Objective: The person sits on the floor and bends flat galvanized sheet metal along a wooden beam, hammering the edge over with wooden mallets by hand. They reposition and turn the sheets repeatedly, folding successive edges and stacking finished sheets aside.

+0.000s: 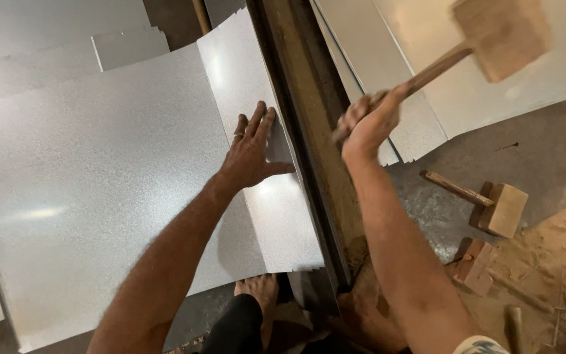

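A left hand (251, 152) lies flat, fingers spread, on a speckled grey metal sheet (99, 190) just beside a long dark steel rail (309, 131). Across the rail, the right hand (365, 124) clenches the handle of a blurred, block-headed wooden mallet (500, 36). A second mallet (492, 204) rests on the dusty floor beyond the rail.

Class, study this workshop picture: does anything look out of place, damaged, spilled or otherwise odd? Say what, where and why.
Sawdust is spilled over the floor at lower right, around a spare wooden mallet lying loose there. The person's bare foot rests just under the metal sheet's near edge, which looks risky.
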`<state>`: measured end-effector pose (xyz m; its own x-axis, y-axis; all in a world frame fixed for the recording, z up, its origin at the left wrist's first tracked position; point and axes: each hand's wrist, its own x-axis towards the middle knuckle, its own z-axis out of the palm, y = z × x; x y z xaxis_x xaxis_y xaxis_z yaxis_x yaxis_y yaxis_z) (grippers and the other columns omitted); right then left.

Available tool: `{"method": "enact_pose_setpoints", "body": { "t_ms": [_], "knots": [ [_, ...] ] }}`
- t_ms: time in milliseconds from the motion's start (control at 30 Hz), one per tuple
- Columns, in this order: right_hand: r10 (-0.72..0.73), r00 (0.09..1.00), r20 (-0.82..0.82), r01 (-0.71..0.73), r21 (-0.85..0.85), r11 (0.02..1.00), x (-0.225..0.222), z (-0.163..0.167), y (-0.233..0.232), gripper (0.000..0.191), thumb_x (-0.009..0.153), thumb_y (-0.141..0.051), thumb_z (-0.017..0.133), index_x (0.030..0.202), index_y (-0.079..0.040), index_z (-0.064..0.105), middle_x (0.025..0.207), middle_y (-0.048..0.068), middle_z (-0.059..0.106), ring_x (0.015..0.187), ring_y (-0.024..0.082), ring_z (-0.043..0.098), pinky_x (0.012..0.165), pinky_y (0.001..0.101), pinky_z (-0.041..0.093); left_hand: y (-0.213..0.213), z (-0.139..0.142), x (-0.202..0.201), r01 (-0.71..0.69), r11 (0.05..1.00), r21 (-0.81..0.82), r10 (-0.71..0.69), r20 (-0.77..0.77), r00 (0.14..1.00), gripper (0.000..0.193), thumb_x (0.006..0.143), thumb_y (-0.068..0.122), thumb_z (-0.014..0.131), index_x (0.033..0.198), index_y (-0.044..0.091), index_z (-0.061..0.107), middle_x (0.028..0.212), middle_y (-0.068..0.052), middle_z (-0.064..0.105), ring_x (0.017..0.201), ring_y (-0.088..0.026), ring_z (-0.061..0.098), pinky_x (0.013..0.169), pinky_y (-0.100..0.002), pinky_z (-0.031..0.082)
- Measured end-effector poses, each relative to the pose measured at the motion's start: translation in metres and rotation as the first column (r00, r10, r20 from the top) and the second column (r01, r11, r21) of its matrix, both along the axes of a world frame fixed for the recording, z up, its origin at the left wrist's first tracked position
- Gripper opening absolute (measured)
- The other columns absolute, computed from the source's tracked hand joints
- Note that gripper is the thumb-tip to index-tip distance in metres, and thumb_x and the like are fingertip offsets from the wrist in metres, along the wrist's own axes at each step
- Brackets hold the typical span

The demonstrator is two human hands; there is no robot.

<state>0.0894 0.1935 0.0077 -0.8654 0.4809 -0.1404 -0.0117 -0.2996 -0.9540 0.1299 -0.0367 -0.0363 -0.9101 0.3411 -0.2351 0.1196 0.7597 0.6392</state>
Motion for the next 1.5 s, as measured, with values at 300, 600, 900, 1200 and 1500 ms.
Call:
{"method": "enact_pose_setpoints", "body": {
  "t_ms": [300, 600, 900, 1200, 1500],
  "knots": [
    [0.159, 0.903, 0.399, -0.109, -0.146, 0.983, 0.03, -0.048, 0.011, 0.05, 0.106, -0.057, 0.031, 0.077, -0.018, 0.046, 0.057, -0.005, 0.04, 0.042, 0.01, 0.035, 0.037, 0.0296, 0.034, 0.0, 0.002, 0.0, -0.017, 1.0, -0.018, 0.018, 0.064, 0.998, 0.138, 0.063, 0.065, 0.088, 0.164, 0.021, 0.005, 0.173, -0.006, -0.004, 0.153, -0.048, -0.006, 0.119, -0.069, 0.019],
    [-0.033, 0.99, -0.136, 0.042, 0.066, 0.997, 0.069, -0.004, 0.021, 0.043, 0.109, -0.049, 0.039, 0.083, -0.017, 0.047, 0.059, -0.005, 0.043, 0.045, 0.009, 0.037, 0.036, 0.0281, 0.03, 0.001, 0.0, 0.002, -0.055, 0.998, 0.003, 0.054, 0.101, 0.993, 0.139, 0.059, 0.063, 0.089, 0.163, 0.023, 0.006, 0.173, -0.006, -0.001, 0.154, -0.048, -0.005, 0.119, -0.067, 0.02],
    [0.165, 0.855, 0.491, -0.137, -0.093, 0.986, 0.083, -0.035, 0.02, 0.045, 0.102, -0.055, 0.044, 0.078, -0.018, 0.049, 0.053, -0.004, 0.041, 0.041, 0.009, 0.037, 0.036, 0.0278, 0.033, 0.0, 0.001, 0.001, -0.033, 0.999, -0.006, 0.034, 0.075, 0.997, 0.139, 0.062, 0.063, 0.09, 0.164, 0.022, 0.005, 0.173, -0.006, -0.004, 0.153, -0.05, -0.005, 0.119, -0.068, 0.021],
    [0.035, 0.999, -0.026, -0.031, 0.139, 0.99, 0.115, 0.009, 0.034, 0.048, 0.109, -0.055, 0.038, 0.08, -0.017, 0.045, 0.057, -0.005, 0.044, 0.042, 0.009, 0.039, 0.035, 0.0288, 0.032, 0.0, 0.006, 0.003, -0.053, 0.999, 0.004, 0.052, 0.098, 0.994, 0.139, 0.061, 0.063, 0.09, 0.164, 0.024, 0.006, 0.173, -0.007, -0.003, 0.154, -0.05, -0.003, 0.118, -0.068, 0.023],
    [0.102, 0.843, 0.529, -0.106, -0.024, 0.994, 0.147, -0.04, 0.038, 0.038, 0.107, -0.041, 0.043, 0.082, -0.012, 0.05, 0.055, -0.004, 0.043, 0.039, 0.008, 0.036, 0.032, 0.0272, 0.03, 0.001, 0.004, 0.004, -0.061, 0.998, 0.008, 0.061, 0.077, 0.995, 0.138, 0.06, 0.06, 0.092, 0.163, 0.026, 0.008, 0.173, -0.007, -0.001, 0.154, -0.049, -0.002, 0.119, -0.068, 0.024]
  ]
}}
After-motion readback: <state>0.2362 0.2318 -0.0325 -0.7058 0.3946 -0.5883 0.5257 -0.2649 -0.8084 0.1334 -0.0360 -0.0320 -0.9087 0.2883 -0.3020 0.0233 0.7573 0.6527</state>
